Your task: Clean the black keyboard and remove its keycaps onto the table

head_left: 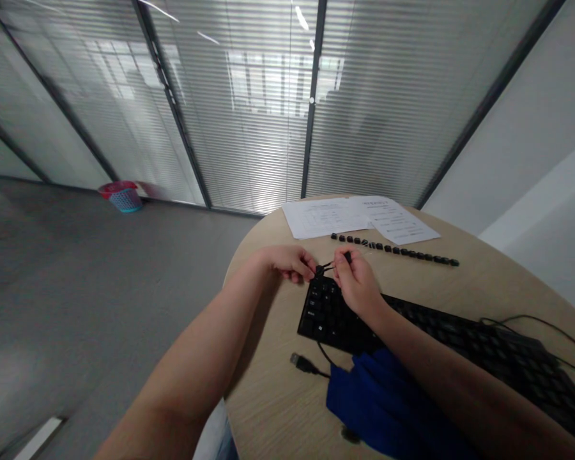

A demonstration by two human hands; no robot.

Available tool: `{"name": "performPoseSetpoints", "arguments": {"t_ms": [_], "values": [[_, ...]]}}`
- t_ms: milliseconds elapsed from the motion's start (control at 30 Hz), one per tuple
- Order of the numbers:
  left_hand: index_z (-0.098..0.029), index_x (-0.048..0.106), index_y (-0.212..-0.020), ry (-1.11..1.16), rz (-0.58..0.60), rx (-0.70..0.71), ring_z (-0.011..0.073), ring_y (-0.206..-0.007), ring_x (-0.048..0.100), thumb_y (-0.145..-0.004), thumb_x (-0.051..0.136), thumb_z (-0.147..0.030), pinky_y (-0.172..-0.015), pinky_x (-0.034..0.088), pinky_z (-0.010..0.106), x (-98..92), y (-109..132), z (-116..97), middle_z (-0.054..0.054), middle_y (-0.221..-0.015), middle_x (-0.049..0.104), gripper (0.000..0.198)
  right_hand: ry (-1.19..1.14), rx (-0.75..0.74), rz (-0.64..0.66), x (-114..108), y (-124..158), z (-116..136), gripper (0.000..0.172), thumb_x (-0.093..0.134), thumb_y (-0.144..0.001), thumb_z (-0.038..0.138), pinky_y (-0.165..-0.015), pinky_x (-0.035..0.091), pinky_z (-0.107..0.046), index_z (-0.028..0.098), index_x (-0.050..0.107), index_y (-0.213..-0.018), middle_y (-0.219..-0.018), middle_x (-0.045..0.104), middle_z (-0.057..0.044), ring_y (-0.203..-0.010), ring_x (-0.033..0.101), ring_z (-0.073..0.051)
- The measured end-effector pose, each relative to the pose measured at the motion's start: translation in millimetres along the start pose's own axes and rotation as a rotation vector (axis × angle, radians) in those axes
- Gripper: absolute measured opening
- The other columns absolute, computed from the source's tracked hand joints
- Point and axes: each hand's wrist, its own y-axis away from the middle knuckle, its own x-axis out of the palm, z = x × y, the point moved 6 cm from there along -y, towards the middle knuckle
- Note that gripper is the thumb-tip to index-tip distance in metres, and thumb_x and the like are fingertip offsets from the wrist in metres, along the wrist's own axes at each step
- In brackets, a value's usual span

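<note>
A black keyboard (441,342) lies on a round light-wood table (278,390). Above its left end my left hand (290,262) pinches a small black keycap (319,271). My right hand (357,281) is closed around a black wire keycap puller (341,259), whose thin wires reach to the keycap. The two hands nearly touch over the keyboard's top-left corner. A row of several removed black keycaps (393,249) lies beyond the keyboard.
Printed paper sheets (359,217) lie at the table's far edge. A blue cloth (388,402) and the keyboard's USB plug (301,362) sit near me. Cables (546,326) trail at the right. A pink-and-blue basket (121,195) stands on the grey floor by the glass wall.
</note>
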Motion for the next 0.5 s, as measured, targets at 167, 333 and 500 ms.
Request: {"name": "performPoseSetpoints", "arguments": {"t_ms": [167,333,500], "values": [[-0.016,0.068,-0.086,0.108,-0.273,0.091,0.0084,-0.050,0.056,-0.075,0.073,-0.039,-0.042,0.034,0.017,-19.0,6,-5,0.001,-0.067,0.067,0.026,0.055,-0.014,-0.132,-8,-3,4,0.025,0.042,-0.098,0.047,-0.054,0.036,-0.026,0.024,0.051,-0.095,-0.066,0.050,0.003,-0.057,0.047,-0.014],[-0.014,0.067,-0.087,0.131,-0.376,0.209,0.0070,-0.054,0.056,-0.080,0.067,-0.045,-0.043,0.034,0.019,-21.5,13,-20,0.005,-0.089,0.069,0.031,0.245,0.001,-0.143,-10,-5,11,0.022,0.042,-0.097,0.043,-0.064,0.040,-0.030,0.023,0.052,-0.097,-0.071,0.057,0.001,-0.064,0.055,-0.018],[-0.016,0.064,-0.083,0.084,-0.390,0.236,0.0085,-0.053,0.056,-0.077,0.069,-0.044,-0.043,0.035,0.019,-14.0,11,-27,-0.001,-0.071,0.061,0.030,0.310,-0.034,-0.098,-6,-7,17,0.019,0.045,-0.097,0.039,-0.067,0.041,-0.031,0.023,0.056,-0.096,-0.079,0.063,-0.002,-0.070,0.059,-0.019]]}}
